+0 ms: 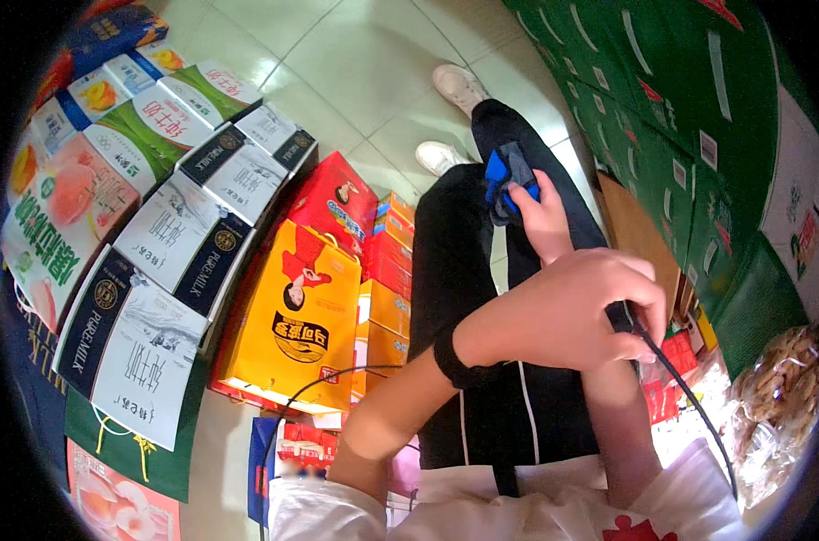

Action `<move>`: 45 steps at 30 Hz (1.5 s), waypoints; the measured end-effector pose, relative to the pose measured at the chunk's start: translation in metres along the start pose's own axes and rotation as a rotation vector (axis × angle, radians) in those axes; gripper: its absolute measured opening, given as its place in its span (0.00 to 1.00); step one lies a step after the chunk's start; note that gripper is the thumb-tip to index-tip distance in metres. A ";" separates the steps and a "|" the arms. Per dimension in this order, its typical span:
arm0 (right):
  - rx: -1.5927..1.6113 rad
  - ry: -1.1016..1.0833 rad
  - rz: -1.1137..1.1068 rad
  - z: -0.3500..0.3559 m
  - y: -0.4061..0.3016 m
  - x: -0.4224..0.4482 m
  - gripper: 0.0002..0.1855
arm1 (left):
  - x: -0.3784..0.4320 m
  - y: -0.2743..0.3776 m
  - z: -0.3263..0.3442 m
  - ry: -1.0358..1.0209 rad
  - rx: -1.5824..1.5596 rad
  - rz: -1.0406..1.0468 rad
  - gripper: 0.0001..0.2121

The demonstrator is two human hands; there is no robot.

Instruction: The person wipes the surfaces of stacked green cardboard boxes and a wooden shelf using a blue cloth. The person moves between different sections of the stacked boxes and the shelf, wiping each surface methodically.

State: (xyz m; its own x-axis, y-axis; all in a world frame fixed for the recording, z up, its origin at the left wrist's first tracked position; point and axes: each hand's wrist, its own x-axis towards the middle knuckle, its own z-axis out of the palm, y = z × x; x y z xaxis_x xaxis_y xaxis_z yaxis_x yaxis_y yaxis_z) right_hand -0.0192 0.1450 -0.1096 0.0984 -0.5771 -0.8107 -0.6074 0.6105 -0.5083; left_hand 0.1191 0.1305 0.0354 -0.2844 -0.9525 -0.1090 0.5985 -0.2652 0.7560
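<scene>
My left hand (565,304) crosses over my right forearm, a black band (453,358) around its wrist. Its thumb and fingers pinch a small black piece (620,316) on a thin black cable (690,389), which runs down to the right side of my white shirt. Beyond it, my right hand (545,216) grips a crumpled blue and grey cloth (511,177) above my black trousers. The left hand and forearm hide part of my right arm.
Milk cartons (162,230) stand in rows at the left, beside a yellow gift bag (301,324) and a red box (335,203). Green packages (680,135) are stacked at the right, above a clear bag of brown food (781,385). Pale floor tiles (355,81) lie ahead.
</scene>
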 end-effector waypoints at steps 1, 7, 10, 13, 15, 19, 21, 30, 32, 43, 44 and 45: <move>0.001 0.004 -0.012 0.004 -0.007 0.002 0.21 | -0.005 0.001 -0.003 0.035 -0.015 0.004 0.07; -0.025 -0.019 -0.078 0.032 -0.048 0.014 0.18 | -0.027 0.015 -0.013 0.089 -0.049 0.078 0.05; -0.038 -0.091 -0.058 0.041 -0.054 0.028 0.20 | -0.035 0.029 -0.030 0.164 -0.046 0.079 0.06; -0.152 -0.060 -0.090 0.060 -0.065 0.035 0.22 | -0.037 0.045 -0.042 0.203 -0.040 0.087 0.07; -0.135 -0.150 -0.007 0.069 -0.078 0.037 0.27 | -0.036 0.055 -0.053 0.236 -0.008 0.082 0.08; -0.201 -0.167 -0.087 0.091 -0.087 0.054 0.28 | -0.024 0.066 -0.071 0.343 0.020 0.153 0.10; -0.205 -0.184 -0.113 0.098 -0.094 0.060 0.28 | -0.020 0.070 -0.080 0.339 0.103 0.131 0.14; -0.280 -0.205 -0.143 0.104 -0.137 0.070 0.28 | 0.005 0.092 -0.085 0.408 0.272 0.064 0.18; -0.276 -0.227 -0.114 0.106 -0.154 0.074 0.30 | 0.010 0.098 -0.091 0.432 0.291 0.056 0.18; -0.187 -0.178 -0.079 0.126 -0.183 0.092 0.24 | 0.021 0.134 -0.130 0.349 0.328 -0.001 0.17; -0.156 -0.176 -0.061 0.129 -0.187 0.092 0.23 | 0.020 0.140 -0.131 0.347 0.315 -0.021 0.17; -0.120 -0.169 -0.056 0.132 -0.193 0.095 0.22 | 0.021 0.146 -0.135 0.339 0.312 -0.033 0.16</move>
State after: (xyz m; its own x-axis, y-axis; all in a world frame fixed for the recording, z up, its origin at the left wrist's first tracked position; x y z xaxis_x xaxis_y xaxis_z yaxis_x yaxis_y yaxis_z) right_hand 0.2118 0.0436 -0.1267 0.2598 -0.5030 -0.8243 -0.6855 0.5052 -0.5243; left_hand 0.3020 0.0518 0.0568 -0.0078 -0.9532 -0.3022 0.3241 -0.2883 0.9010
